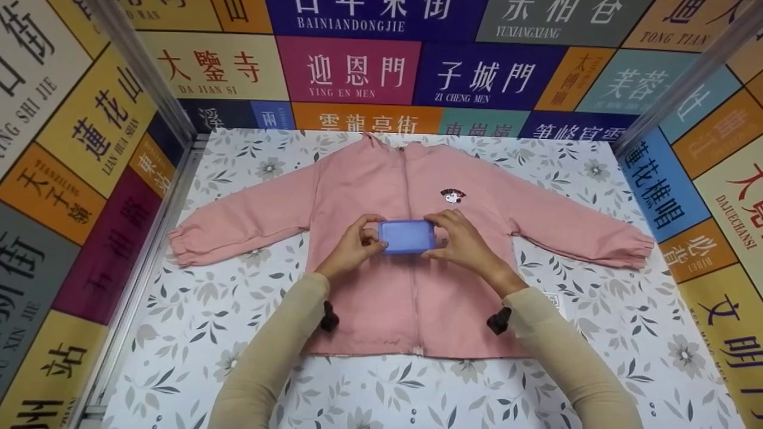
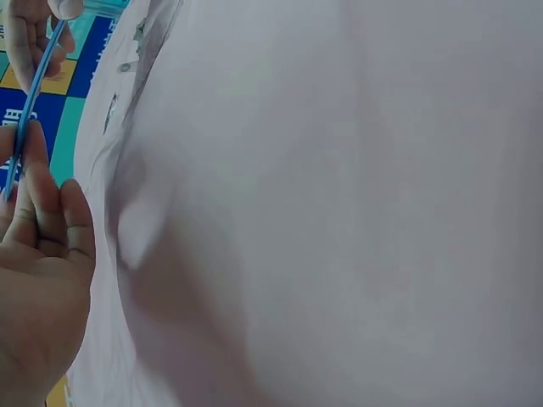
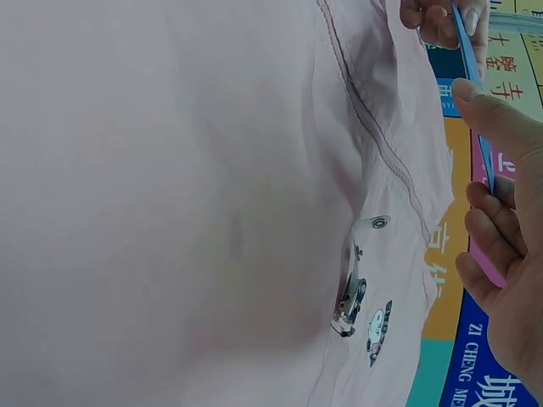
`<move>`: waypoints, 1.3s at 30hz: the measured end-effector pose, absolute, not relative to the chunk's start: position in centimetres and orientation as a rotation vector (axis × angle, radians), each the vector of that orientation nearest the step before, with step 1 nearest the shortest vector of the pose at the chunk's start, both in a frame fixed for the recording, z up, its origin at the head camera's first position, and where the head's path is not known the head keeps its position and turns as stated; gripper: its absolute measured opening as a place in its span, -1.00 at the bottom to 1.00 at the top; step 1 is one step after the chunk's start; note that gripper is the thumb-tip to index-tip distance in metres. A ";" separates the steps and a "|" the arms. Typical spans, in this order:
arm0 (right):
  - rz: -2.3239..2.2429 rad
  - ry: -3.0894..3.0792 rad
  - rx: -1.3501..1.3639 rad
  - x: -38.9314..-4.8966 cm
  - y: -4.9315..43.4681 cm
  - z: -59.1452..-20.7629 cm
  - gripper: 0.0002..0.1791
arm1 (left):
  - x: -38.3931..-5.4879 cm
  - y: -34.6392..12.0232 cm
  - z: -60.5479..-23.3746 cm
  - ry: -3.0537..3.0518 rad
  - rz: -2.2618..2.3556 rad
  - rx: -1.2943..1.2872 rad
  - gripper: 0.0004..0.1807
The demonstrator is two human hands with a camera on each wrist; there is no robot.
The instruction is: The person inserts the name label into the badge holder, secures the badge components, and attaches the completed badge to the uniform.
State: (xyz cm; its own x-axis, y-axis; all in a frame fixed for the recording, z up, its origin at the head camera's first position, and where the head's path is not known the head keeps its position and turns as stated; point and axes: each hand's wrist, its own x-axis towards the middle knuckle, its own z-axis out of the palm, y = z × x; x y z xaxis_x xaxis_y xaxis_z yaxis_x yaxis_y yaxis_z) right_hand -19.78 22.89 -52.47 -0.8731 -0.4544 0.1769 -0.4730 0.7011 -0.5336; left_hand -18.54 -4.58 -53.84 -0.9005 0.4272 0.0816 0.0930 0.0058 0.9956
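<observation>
Tall walls [image 1: 356,70] stand along the far, left and right edges of the tabletop, with big bright boxes of letters on them. The tabletop [image 1: 381,396] is white, with gray leaves and flowers. A pink jacket [image 1: 381,185] lies spread out on it. Its top is close to the middle of the far edge, and its arms stretch out toward the left and right edges. A long zip [image 1: 409,196] runs down its front.

The person wears pale sleeves [image 1: 268,351], and both arms reach in over the jacket. The left hand [image 1: 353,245] pinches one end of a thin blue card [image 1: 408,237], thumb on one side and fingers on the other. The right hand [image 1: 466,243] pinches the other end the same way. The blue card is up in the air over the front of the jacket, around the middle of the tabletop.

A small black thing [image 1: 329,317] sits by each wrist. A little picture [image 1: 453,196] is on the jacket's chest, on the side toward the right edge. A white tag [image 1: 555,300] peeks out beside the right sleeve.
</observation>
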 end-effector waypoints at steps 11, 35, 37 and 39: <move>0.887 -2.872 0.816 -19.5 22.8 -52.7 -0.12 | -19.1 -4.5 -54.6 2.053 1.968 0.502 -0.44; 0.867 -2.852 0.820 -19.8 23.9 -52.7 -0.19 | -19.8 -4.5 -56.1 2.409 1.735 0.651 -0.08; 0.876 -2.853 0.817 -19.8 23.9 -52.7 -0.18 | -19.8 -4.6 -56.1 2.452 1.698 0.671 -0.07; 0.888 -2.856 0.814 -19.7 23.9 -52.7 -0.16 | -19.8 -4.7 -56.1 2.502 1.659 0.690 -0.08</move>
